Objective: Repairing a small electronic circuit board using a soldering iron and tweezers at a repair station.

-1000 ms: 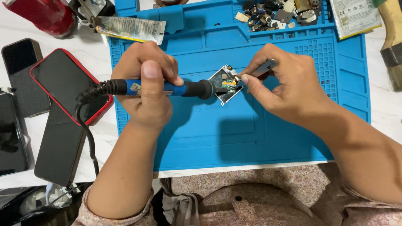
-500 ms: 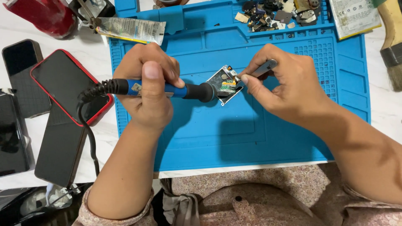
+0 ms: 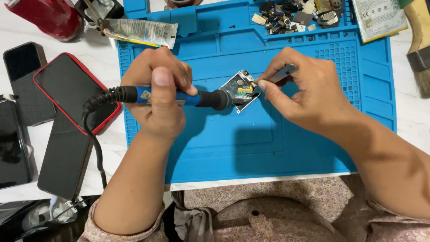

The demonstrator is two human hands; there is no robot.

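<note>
My left hand [image 3: 159,92] grips a blue-handled soldering iron [image 3: 179,97] with a black cord, its tip resting on a small metal-shielded circuit part [image 3: 237,87] lying on the blue silicone work mat [image 3: 233,143]. My right hand [image 3: 304,89] pinches grey tweezers [image 3: 280,74] whose tip touches the right edge of that part. Both hands meet over the middle of the mat.
A red-cased phone [image 3: 71,89] and several dark phones [image 3: 18,143] lie left of the mat. A tube of paste [image 3: 139,31] and a red object [image 3: 49,15] sit at the top left. Small loose parts [image 3: 295,13], a white battery [image 3: 378,15] and a brush [image 3: 421,49] occupy the top right.
</note>
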